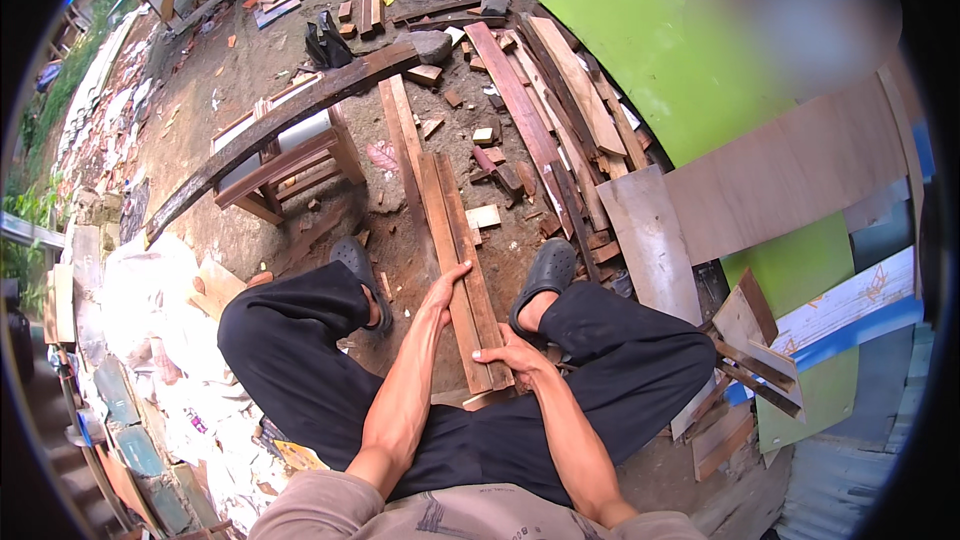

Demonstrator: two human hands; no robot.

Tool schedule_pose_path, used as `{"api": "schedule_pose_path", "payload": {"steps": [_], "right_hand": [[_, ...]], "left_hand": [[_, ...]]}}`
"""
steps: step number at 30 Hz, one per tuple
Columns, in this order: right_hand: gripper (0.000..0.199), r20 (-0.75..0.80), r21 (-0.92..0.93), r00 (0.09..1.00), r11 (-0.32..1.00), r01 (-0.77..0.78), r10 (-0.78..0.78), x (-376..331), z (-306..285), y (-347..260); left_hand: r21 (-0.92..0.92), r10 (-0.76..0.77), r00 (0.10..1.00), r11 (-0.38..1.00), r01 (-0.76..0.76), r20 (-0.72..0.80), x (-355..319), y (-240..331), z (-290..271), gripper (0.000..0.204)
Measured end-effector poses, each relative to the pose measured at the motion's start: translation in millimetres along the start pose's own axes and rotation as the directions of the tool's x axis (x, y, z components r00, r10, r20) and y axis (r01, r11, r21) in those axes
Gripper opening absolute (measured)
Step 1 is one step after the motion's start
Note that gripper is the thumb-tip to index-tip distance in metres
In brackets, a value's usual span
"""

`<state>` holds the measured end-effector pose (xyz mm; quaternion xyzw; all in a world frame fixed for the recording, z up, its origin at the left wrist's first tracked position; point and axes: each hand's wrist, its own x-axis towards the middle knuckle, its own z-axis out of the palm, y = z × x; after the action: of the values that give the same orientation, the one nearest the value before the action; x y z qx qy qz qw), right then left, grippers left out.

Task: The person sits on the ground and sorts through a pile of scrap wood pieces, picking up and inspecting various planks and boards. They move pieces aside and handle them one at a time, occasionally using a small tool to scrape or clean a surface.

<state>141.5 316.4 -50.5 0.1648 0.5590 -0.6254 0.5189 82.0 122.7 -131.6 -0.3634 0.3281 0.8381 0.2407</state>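
My left fingers (459, 273) and right fingers (490, 353) are grasping two strips (445, 230), which are lying side by side between my shoes (552, 268). If one grip is loosening, they could be sliding apart; bare fingers could be catching splinters.

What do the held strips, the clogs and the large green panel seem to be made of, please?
Strips: wood, apparently unfinished, given the brown, streaky surface. Clogs: probably moulded foam or rubber, dull grey with round holes. Large green panel: perhaps painted or laminated board, flat with pale sheen; its core is uncertain.
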Motion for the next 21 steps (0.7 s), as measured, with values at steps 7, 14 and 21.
{"api": "schedule_pose_path", "payload": {"steps": [7, 14, 21], "right_hand": [[0.100, 0.030, -0.052, 0.998, 0.997, 0.048, -0.047, 20.3, 3.5, -7.6], [0.104, -0.129, -0.164, 0.991, 0.986, 0.010, -0.032, 33.9, 8.7, -0.5], [0.093, -0.130, -0.193, 0.987, 0.979, 0.068, -0.094, -8.9, 12.6, -5.6]], "left_hand": [[-0.038, 0.059, 0.998, 0.997, -0.060, -0.018, 2.6, 13.1, -15.0, 0.044], [-0.114, 0.016, 1.000, 0.993, -0.018, -0.013, 11.7, 10.8, -25.9, 0.037], [-0.172, -0.007, 1.000, 0.985, 0.004, -0.019, 13.4, 16.4, -26.4, 0.038]]}}
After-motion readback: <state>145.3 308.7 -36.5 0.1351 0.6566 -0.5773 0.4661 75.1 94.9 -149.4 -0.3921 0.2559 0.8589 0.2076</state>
